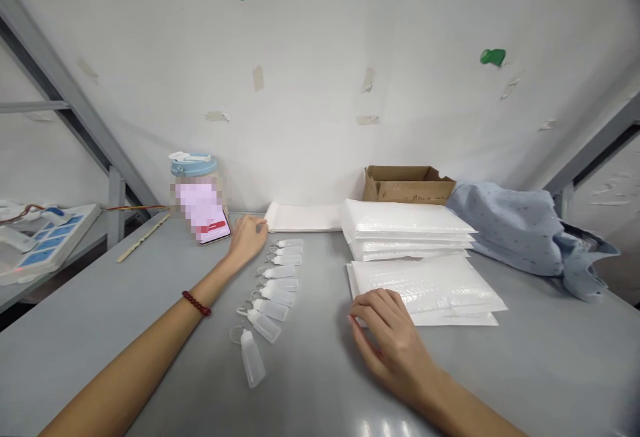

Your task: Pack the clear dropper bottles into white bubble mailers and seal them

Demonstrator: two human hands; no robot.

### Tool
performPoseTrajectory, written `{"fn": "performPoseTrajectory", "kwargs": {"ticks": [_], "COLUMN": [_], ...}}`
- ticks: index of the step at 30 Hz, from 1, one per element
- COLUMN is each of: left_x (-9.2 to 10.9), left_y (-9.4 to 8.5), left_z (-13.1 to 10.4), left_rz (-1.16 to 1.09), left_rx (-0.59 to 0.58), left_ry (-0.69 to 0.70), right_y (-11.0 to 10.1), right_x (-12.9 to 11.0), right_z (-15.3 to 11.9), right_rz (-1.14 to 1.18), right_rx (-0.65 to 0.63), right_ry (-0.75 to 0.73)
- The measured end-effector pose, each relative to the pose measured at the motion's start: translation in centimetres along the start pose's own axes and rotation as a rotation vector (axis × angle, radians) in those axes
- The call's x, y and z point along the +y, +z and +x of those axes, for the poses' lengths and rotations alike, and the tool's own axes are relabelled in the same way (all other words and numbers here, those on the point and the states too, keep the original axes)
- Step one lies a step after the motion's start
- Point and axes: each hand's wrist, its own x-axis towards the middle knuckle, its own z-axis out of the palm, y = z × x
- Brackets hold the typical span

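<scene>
My left hand (pixel 249 239) has its fingers curled together at the left front corner of a flat white stack of sheets or bags (pixel 307 217) by the wall. Its fingertips touch that corner, and a red bead bracelet circles the wrist. Between my hands, several small translucent squeeze bottles (pixel 254 359) lie in a column, each with a looped cap strap. My right hand (pixel 390 340) is loosely closed beside the near left edge of some white bubble mailers (pixel 440 283); nothing shows in its fingers. A thicker pile of the same mailers (pixel 405 217) lies behind.
A lit phone (pixel 213 213) leans against a container with a blue lid (pixel 194 165). A thin wooden strip (pixel 143 238) lies to the left. An open cardboard box (pixel 410 187) and a bunched light blue cloth (pixel 515 227) are at the back right. A white device (pixel 55 240) is far left.
</scene>
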Motion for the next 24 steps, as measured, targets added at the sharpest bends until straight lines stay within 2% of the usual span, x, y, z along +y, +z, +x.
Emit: {"fn": "performPoseTrajectory", "kwargs": {"ticks": [7,13,24], "left_x": [-0.19,-0.12,0.21], "left_y": [0.45,0.66,0.26], "left_z": [-0.17,-0.32,0.07], "left_rz": [0.019,-0.027,-0.309], "left_rx": [-0.034,-0.080,-0.098], "left_ry": [0.037,0.010,-0.123], "right_y": [0.29,0.24,0.37], "right_x": [-0.02,-0.19,-0.24], "right_z": [-0.18,-0.10,-0.18], "right_rz": [0.043,0.044,0.044], "right_rx": [-0.008,-0.012,-0.031], "right_ry": [0.001,0.004,0.016]}}
